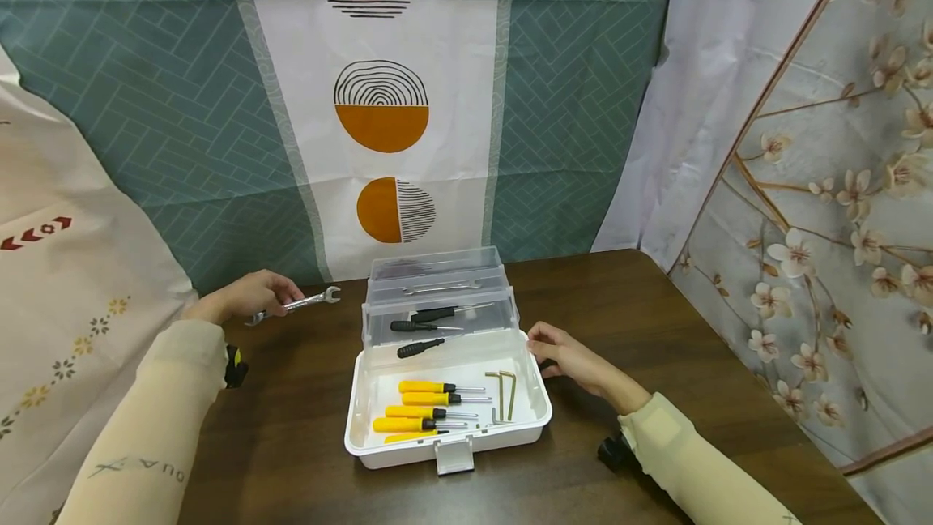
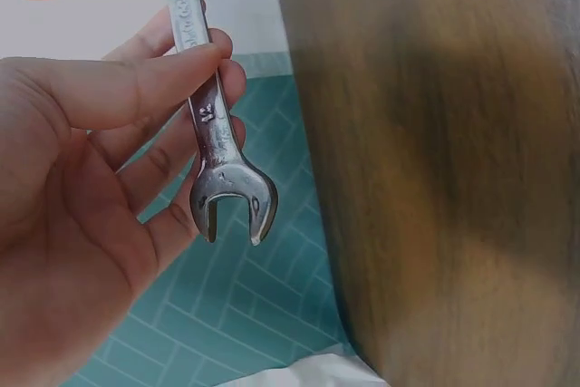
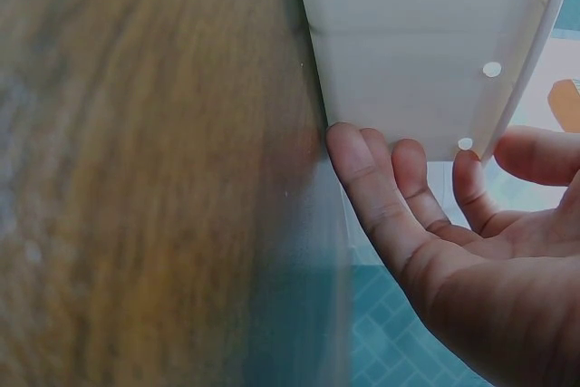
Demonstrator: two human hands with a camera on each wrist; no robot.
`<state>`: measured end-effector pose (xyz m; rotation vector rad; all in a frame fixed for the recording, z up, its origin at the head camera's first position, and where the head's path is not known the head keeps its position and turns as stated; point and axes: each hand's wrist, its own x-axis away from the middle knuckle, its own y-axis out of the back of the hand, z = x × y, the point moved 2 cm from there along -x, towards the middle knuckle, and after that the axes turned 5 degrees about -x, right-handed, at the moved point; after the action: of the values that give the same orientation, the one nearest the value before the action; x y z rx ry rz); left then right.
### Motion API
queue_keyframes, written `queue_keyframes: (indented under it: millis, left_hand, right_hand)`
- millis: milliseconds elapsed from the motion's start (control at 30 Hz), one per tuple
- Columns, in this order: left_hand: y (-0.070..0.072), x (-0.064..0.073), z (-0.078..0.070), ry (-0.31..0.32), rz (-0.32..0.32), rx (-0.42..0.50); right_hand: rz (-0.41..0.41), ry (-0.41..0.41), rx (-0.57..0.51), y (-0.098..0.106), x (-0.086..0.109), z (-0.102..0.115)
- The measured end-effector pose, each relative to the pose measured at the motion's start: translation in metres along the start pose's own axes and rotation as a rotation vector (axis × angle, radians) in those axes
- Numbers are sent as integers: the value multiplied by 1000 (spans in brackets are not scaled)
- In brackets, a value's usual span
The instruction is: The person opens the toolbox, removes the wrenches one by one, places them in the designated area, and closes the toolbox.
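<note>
On the left, my left hand (image 1: 264, 295) pinches a silver open-end wrench (image 1: 313, 300) by its shank, held over the table. In the left wrist view, the thumb lies across the wrench (image 2: 214, 124), and its open jaw points away from the hand. My right hand (image 1: 572, 356) holds the back right corner of a white toolbox (image 1: 543, 407), fingers curled at its outer wall. The toolbox stands with its clear tiered lid (image 1: 437, 266) raised. Inside lie several yellow-handled screwdrivers (image 1: 419, 411) and brass-coloured hex keys (image 1: 511, 395).
Black-handled screwdrivers (image 1: 419, 348) and another wrench (image 1: 441, 287) lie in the clear tiers. The brown table (image 1: 291, 444) meets a patterned cloth (image 1: 583, 104) behind the box. A floral curtain (image 1: 816, 266) hangs on the right.
</note>
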<state>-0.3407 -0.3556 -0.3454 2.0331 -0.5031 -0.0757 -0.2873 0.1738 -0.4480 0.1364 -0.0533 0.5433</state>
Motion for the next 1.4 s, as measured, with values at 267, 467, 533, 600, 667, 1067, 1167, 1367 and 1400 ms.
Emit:
queue_keyframes:
  millis: [267, 467, 533, 600, 667, 1067, 1167, 1367, 1400]
  left_hand:
    - [-7, 7, 11, 21, 5, 13]
    - [-16, 9, 24, 57, 17, 19]
    - [-19, 9, 28, 65, 15, 33]
    - [-22, 10, 31, 73, 13, 46]
    - [-25, 10, 34, 71, 6, 38]
    - [-37, 9, 50, 103, 3, -47]
    - [-38, 10, 53, 104, 12, -77]
    - [-42, 9, 61, 101, 20, -111]
    - [-42, 9, 63, 97, 18, -121]
  right_hand:
    - [5, -1, 2, 0, 0, -1]
    - [4, 2, 4, 1, 0, -1]
    - [6, 2, 3, 1, 0, -1]
    - [7, 2, 3, 2, 0, -1]
    - [8, 1, 2, 2, 0, -1]
    - [14, 6, 3, 1, -1, -2]
    - [16, 6, 1, 1, -1, -2]
    - [13, 8, 2, 2, -1, -3]
    - [14, 9, 2, 2, -1, -3]
